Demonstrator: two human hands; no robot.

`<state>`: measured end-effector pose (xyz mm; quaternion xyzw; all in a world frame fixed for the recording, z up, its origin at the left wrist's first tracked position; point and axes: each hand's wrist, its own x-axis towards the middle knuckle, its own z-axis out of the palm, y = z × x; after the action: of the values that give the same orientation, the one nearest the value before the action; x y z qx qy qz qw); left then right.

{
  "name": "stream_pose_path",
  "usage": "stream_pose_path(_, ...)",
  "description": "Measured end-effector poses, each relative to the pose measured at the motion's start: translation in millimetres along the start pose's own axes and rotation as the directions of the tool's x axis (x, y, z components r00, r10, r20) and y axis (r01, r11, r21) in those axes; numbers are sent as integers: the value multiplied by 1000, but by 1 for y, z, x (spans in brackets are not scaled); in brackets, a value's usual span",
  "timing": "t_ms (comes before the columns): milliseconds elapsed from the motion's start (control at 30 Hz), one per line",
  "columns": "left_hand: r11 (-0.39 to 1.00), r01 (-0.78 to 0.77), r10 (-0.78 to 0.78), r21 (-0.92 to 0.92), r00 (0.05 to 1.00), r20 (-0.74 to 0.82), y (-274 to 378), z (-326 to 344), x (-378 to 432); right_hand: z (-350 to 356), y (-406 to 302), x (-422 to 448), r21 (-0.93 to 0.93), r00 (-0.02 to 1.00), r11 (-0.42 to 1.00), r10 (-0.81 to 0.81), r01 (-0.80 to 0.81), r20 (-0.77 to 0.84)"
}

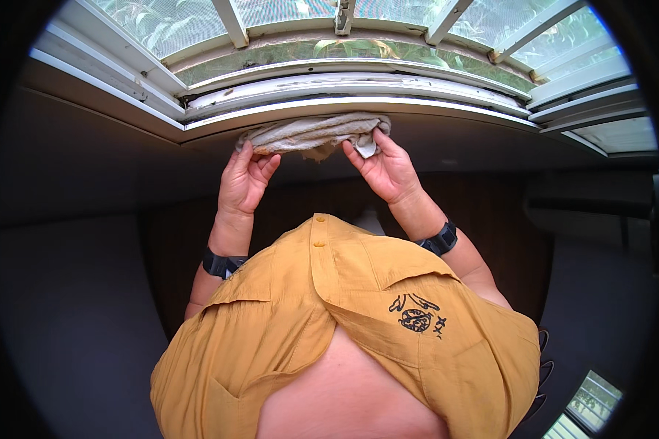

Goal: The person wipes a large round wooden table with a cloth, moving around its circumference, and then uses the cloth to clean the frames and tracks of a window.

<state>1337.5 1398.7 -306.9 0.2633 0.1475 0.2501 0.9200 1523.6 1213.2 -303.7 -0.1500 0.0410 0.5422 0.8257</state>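
Observation:
Both my hands hold a crumpled, pale cloth (pixel 313 133) just below the window's front edge. My left hand (pixel 245 178) grips its left end, with the thumb on the near side and the other fingers partly curled. At the right end, my right hand (pixel 384 167) pinches the cloth between thumb and fingers. Brownish stains show along the cloth's lower edge, and a ragged brown bit hangs near its middle. Right behind it runs the white window frame (pixel 357 104), whose sliding track (pixel 329 90) has dark grime in its grooves.
Beyond the track, upright bars (pixel 230 22) stand before a mesh screen (pixel 285 11), with green leafy plants outside. A sliding sash (pixel 587 101) sits at the right. Below the window is a dark wall (pixel 461 142). A dark brown floor (pixel 472 219) lies under my arms.

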Motion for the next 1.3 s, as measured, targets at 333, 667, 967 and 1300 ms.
stream_pose_path(333, 971, -128, 127, -202, 992, -17, 26, -14, -18, 26, 19, 22, -169, 942, 942, 313, -292, 119)
stream_pose_path(667, 996, 38, -30, -79, 995, 94, -39, 61, 5, -10, -52, -13, -46, 990, 998, -43, 37, -133)
stream_pose_path(967, 980, 196, -192, -33, 975, 113, -119, 110, 40, -52, -142, -47, -22, 953, 972, -234, 235, -194)
stream_pose_path(1300, 916, 402, -397, 14, 898, 191, -218, 167, 83, -92, -261, -91, -107, 856, 895, -446, 433, -261)
